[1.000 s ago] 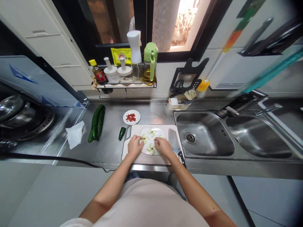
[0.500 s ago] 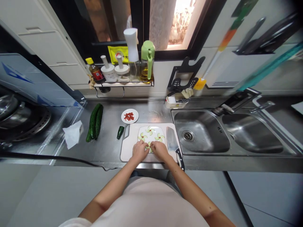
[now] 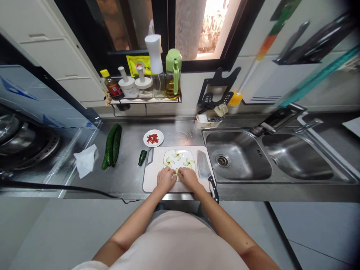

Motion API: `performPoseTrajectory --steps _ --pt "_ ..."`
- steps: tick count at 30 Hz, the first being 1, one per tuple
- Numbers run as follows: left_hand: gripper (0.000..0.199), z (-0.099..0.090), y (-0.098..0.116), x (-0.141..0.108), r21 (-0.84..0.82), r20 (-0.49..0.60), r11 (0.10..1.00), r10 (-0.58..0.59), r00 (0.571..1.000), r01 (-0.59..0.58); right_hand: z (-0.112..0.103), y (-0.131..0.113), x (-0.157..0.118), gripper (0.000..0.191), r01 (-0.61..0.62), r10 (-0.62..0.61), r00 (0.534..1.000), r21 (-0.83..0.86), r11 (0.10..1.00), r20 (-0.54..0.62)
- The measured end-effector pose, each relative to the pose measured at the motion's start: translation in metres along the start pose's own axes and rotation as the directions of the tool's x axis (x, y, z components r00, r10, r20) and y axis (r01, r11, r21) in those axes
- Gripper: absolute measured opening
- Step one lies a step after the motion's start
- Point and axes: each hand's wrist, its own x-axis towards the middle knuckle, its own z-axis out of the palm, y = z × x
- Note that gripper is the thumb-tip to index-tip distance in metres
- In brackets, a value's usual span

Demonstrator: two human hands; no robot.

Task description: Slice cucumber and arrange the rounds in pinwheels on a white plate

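A white square plate point(image 3: 183, 155) lies on the pale cutting board point(image 3: 153, 182). On it are pinwheels of thin cucumber slices point(image 3: 177, 154) with red bits at their centres. Over the plate's near edge, my left hand point(image 3: 166, 179) and my right hand point(image 3: 188, 177) face each other, fingers closed down on the slices of the nearest pinwheel. Both sets of fingertips touch cucumber; exactly which slice each pinches is partly hidden. To the right, a kitchen knife point(image 3: 204, 165) rests on the board, its black handle past the near corner.
A small white plate of chopped red bits point(image 3: 153, 138) sits behind the board. Left of the board lie a cucumber end point(image 3: 142, 158), two whole cucumbers point(image 3: 112, 146) and a crumpled paper towel point(image 3: 86, 160). The double sink point(image 3: 239, 155) is at right; a condiment rack point(image 3: 146, 100) hangs behind.
The view has shifted very slightly. Both hands stay at the nearest pinwheel, with hardly any visible finger movement.
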Motion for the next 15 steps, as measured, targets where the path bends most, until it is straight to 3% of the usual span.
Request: performPoseTrajectory --steps 7,12,15 --pt "0.02 -0.008 -0.019 -0.006 -0.14 -0.146 0.988 -0.091 0.985 0.071 -0.007 0.016 -0.013 0.026 -0.028 0.055 0.985 0.16 0.987 -0.162" --pt "0.021 -0.014 -0.055 -0.007 -0.32 -0.178 0.93 -0.248 0.952 0.183 -0.012 0.042 -0.034 0.028 -0.163 0.238 0.942 0.301 0.94 -0.235" --pt "0.027 -0.011 -0.072 -0.008 -0.471 -0.139 0.852 -0.33 0.934 0.231 -0.003 0.058 -0.045 0.032 -0.301 0.398 0.899 0.4 0.865 -0.184"
